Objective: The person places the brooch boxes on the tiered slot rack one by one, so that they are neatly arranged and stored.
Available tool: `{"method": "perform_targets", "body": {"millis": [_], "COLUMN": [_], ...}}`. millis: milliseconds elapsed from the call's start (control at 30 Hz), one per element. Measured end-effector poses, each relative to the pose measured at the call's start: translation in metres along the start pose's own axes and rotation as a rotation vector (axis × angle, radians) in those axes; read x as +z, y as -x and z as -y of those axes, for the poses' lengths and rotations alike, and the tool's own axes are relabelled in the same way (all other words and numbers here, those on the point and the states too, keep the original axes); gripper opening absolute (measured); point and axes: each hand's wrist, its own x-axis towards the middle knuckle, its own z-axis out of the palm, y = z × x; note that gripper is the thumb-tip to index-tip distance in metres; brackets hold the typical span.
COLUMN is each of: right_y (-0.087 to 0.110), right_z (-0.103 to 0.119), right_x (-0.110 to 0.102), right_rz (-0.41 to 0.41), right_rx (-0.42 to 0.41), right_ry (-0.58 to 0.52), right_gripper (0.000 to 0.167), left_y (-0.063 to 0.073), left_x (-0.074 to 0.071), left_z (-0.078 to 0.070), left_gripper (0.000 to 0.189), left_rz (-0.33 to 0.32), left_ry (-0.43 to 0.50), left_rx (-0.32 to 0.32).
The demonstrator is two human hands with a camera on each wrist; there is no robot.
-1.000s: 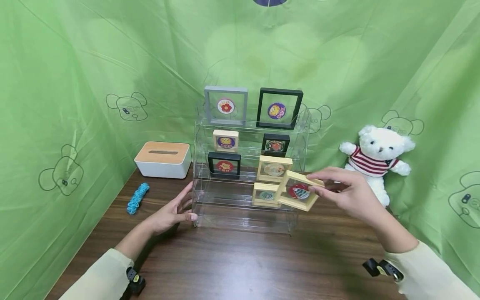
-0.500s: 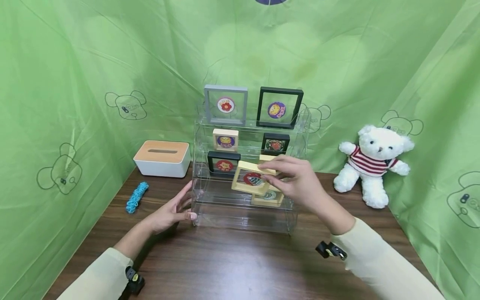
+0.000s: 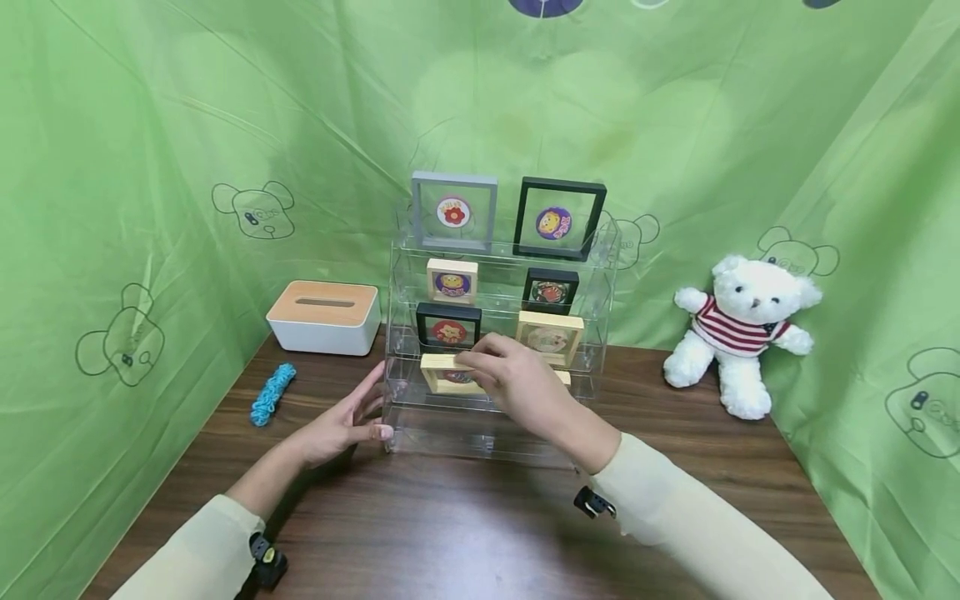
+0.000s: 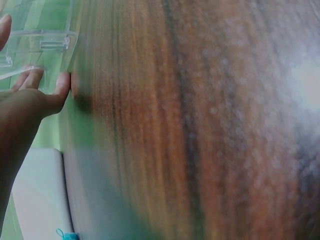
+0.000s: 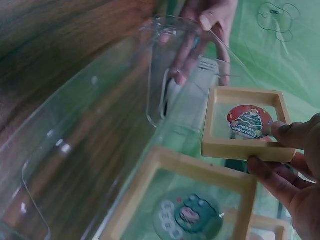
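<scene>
My right hand (image 3: 525,390) pinches a small light-wood display frame (image 3: 437,363) by its right side, at the left part of the rack's second tier from the bottom. In the right wrist view the frame's round Christmas-tree badge (image 5: 249,121) shows between clear panes. Whether the frame touches the tier is unclear. Beside it, another wood frame with a green cartoon badge (image 5: 187,214) sits mostly hidden behind my hand in the head view. With fingers extended, my left hand (image 3: 333,429) rests against the left side of the clear stepped rack (image 3: 442,432), its thumb near the front edge.
Higher tiers bear a grey frame (image 3: 453,246), a large black frame (image 3: 552,252), and several smaller black and wood frames. Left of the rack are a tissue box (image 3: 324,321) and a blue cord bundle (image 3: 273,395). A white teddy bear (image 3: 742,333) sits at right.
My right hand has carried the Christmas-tree frame leftward from the rack's right end, past the green-badge frame, and down to the second-lowest tier. The left hand has stayed put.
</scene>
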Motion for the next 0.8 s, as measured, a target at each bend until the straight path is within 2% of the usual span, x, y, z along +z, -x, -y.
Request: {"method": "perform_targets", "body": {"millis": [300, 400, 500, 600, 667, 800], "right_y": [0.004, 0.007, 0.009, 0.008, 0.006, 0.006], "right_z": [0.002, 0.002, 0.003, 0.003, 0.003, 0.002], "right_x": [0.020, 0.023, 0.023, 0.022, 0.021, 0.015], "right_rz": [0.088, 0.104, 0.108, 0.114, 0.118, 0.109], "right_rx": [0.089, 0.111, 0.108, 0.077, 0.054, 0.032], "right_ry": [0.019, 0.074, 0.176, 0.265, 0.302, 0.302], "right_gripper": [0.031, 0.034, 0.038, 0.040, 0.038, 0.034], "left_y": [-0.001, -0.002, -0.003, -0.003, 0.000, 0.008], "left_x": [0.006, 0.009, 0.012, 0.014, 0.015, 0.014], "left_z": [-0.002, -0.004, -0.008, -0.014, -0.019, -0.031], "left_gripper": [0.115, 0.114, 0.112, 0.109, 0.106, 0.099], "left_rz": [0.000, -0.002, -0.009, -0.034, -0.073, -0.157], "left_ry": [-0.005, -0.026, -0.066, -0.151, -0.243, -0.441], "left_rx": [-0.015, -0.027, -0.039, -0.050, -0.063, -0.054]}}
